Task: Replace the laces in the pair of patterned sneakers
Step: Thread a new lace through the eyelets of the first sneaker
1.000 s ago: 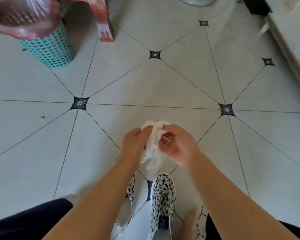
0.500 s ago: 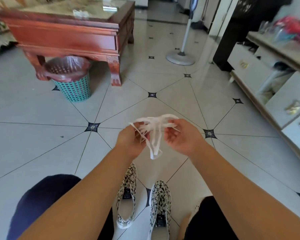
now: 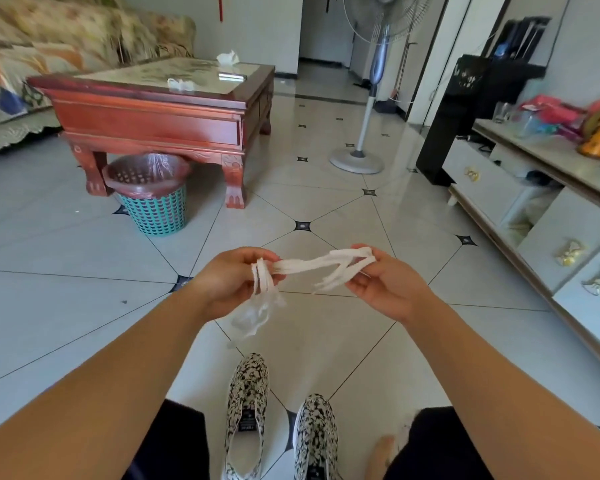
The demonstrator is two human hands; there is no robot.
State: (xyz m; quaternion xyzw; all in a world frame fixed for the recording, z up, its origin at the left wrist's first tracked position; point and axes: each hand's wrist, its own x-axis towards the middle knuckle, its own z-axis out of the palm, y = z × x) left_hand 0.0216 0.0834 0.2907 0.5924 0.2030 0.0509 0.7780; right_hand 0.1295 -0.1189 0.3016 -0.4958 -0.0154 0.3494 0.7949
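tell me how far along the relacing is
Done: both patterned sneakers sit on the floor with no laces showing. In hand: the left hand and right hand hold a bundle of white laces stretched between them, a clear wrapper hanging below the left. To do: separating the laces and threading both shoes.

text: none legible | sneaker tongue labels (image 3: 246,422): too blurred

We've got white flat laces (image 3: 309,265), bunched, stretched between our left hand (image 3: 222,285) and right hand (image 3: 388,289), black-and-white sneakers (image 3: 246,389) unlaced, side by side on floor (image 3: 361,358), toes forward
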